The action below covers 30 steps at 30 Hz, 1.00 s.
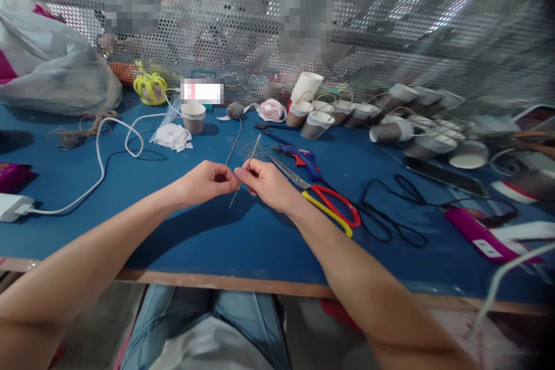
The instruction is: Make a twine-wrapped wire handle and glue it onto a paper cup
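My left hand (212, 179) and my right hand (264, 182) meet above the blue table, fingertips pinched close together. Between the right thumb and fingers is a thin, stiff-looking, greyish-brown stick (256, 145), tilted, poking out above and below the hand. A grey yarn strand (236, 140) runs from a small ball of yarn (235, 110) down to my left fingertips. Where strand and stick meet is mostly hidden by the fingers. Just right of my right hand lie scissors (321, 193) with red and yellow handles and a blue glue gun (301, 159).
A paper cup (193, 118) and white scraps (173, 136) stand left of the yarn. Several cloth-trimmed cups with handles (318, 124) fill the back right. Pliers (273, 127), a pink ribbon roll (272, 110), black cable (390, 214) and purple power strip (479, 237) lie about.
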Each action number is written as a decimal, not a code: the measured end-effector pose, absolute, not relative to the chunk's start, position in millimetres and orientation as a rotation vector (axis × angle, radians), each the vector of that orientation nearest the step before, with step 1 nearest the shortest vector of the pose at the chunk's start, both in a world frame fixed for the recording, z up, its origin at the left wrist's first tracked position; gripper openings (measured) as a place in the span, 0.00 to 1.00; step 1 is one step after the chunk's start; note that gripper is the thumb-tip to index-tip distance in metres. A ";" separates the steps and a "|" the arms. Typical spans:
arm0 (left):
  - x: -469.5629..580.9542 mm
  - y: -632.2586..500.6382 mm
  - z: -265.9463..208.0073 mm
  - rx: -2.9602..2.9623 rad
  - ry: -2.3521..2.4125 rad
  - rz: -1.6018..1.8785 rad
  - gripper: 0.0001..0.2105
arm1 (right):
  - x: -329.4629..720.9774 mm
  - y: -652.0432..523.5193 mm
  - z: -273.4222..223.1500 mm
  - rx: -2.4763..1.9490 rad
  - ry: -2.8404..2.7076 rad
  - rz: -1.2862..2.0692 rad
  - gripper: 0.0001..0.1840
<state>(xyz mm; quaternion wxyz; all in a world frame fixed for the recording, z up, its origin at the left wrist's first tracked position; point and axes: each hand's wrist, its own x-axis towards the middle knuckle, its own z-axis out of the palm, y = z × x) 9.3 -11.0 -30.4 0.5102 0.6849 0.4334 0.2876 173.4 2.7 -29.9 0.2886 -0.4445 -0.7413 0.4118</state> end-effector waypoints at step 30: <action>8.9 -9.2 -32.2 1.736 1.016 0.708 0.09 | 176.7 6.4 -32.6 -1.124 -1.915 1.233 0.17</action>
